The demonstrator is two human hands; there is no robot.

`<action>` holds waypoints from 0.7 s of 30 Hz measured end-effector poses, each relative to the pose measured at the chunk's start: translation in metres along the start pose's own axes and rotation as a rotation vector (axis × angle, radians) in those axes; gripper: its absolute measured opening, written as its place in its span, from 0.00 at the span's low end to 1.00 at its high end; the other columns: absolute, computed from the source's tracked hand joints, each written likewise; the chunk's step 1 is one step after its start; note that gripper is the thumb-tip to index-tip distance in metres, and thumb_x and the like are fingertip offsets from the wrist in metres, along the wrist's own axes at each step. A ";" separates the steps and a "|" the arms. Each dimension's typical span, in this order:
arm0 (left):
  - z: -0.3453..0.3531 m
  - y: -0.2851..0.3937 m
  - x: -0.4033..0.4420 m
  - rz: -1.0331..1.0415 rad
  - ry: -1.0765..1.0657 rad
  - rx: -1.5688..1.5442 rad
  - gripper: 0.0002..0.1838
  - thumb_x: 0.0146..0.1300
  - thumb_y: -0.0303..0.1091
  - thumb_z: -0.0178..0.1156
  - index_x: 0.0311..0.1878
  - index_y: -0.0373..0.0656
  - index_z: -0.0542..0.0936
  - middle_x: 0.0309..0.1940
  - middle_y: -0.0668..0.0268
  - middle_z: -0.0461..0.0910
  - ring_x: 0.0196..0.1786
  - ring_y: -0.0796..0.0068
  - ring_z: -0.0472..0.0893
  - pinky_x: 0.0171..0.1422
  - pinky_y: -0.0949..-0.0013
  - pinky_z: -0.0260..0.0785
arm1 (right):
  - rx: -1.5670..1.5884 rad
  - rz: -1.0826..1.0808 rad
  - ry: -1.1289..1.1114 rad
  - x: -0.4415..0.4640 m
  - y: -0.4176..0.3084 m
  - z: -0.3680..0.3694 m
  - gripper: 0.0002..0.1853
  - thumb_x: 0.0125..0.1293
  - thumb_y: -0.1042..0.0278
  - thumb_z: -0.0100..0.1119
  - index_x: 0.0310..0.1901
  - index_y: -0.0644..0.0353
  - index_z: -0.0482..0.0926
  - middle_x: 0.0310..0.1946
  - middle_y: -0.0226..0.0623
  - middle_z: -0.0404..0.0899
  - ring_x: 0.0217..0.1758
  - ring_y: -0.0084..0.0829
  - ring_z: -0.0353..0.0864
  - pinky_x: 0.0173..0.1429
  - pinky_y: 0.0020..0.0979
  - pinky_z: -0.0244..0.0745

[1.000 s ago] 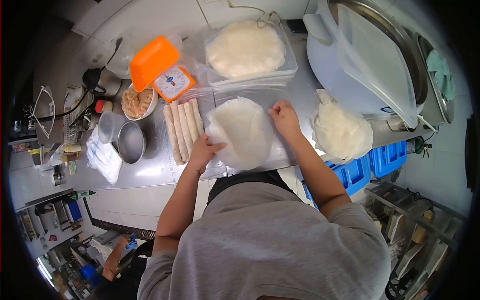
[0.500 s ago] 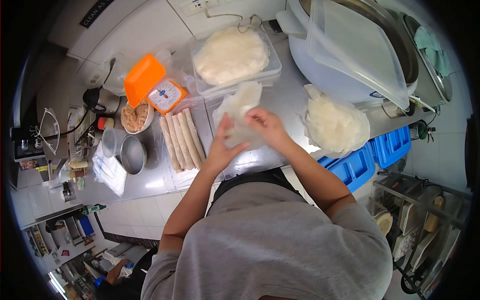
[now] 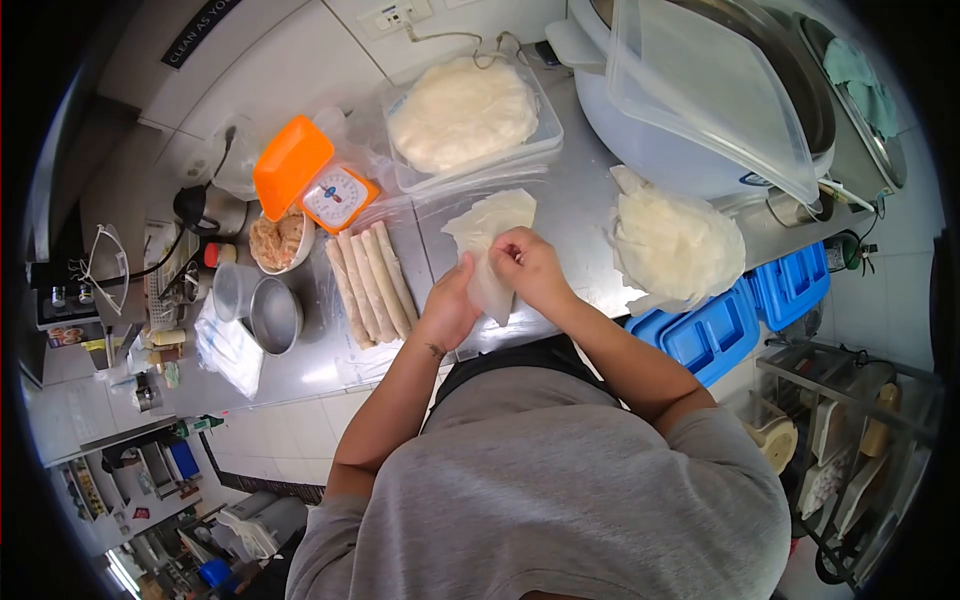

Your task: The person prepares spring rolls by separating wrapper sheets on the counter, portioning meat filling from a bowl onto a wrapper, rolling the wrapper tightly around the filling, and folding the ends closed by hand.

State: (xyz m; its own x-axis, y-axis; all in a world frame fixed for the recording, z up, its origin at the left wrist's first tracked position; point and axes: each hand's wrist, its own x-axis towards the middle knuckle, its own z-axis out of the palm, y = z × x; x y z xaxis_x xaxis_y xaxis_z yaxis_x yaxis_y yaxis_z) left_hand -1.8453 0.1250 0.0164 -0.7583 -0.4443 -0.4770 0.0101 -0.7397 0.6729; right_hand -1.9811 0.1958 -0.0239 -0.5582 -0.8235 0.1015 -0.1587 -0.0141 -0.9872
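A thin, translucent spring roll wrapper (image 3: pixel 508 208) hangs between my hands above the steel counter. My left hand (image 3: pixel 452 302) grips its left edge, the thumb on the near face and the other fingers partly hidden. With curled fingers, my right hand (image 3: pixel 528 268) pinches the wrapper near its middle. Left of my hands, several long pale rolls (image 3: pixel 370 285) lie side by side on plastic. To the right rests a loose pile of wrappers (image 3: pixel 675 240). Behind my hands, a clear plastic tub (image 3: pixel 555 140) holds a large stack of wrappers (image 3: pixel 462 115).
An orange kitchen scale (image 3: pixel 338 197) stands at the back left, beside a bowl of minced filling (image 3: pixel 278 242). A metal bowl (image 3: pixel 275 315) and plastic bags (image 3: pixel 228 348) sit farther left. A large lidded tub (image 3: pixel 690 130) is back right; blue lids (image 3: pixel 710 325) lie below the counter edge.
My hands have come closer together, and the right fingers have closed on the wrapper. The wrapper now hangs lower and nearer my body. The view has shifted slightly.
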 end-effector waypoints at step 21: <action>-0.021 0.013 0.002 0.172 0.253 0.651 0.09 0.68 0.31 0.59 0.44 0.35 0.80 0.36 0.67 0.83 0.38 0.79 0.80 0.46 0.76 0.70 | 0.002 -0.021 -0.001 -0.014 -0.001 -0.009 0.05 0.67 0.73 0.57 0.40 0.64 0.78 0.30 0.40 0.80 0.32 0.31 0.80 0.40 0.30 0.75</action>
State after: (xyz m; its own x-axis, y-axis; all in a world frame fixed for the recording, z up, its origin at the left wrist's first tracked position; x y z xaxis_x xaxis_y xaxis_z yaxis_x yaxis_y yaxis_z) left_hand -1.8333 0.1034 0.0124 -0.6058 -0.6892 -0.3974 -0.3348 -0.2323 0.9132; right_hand -1.9806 0.2120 -0.0230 -0.5535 -0.8238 0.1223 -0.1692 -0.0325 -0.9850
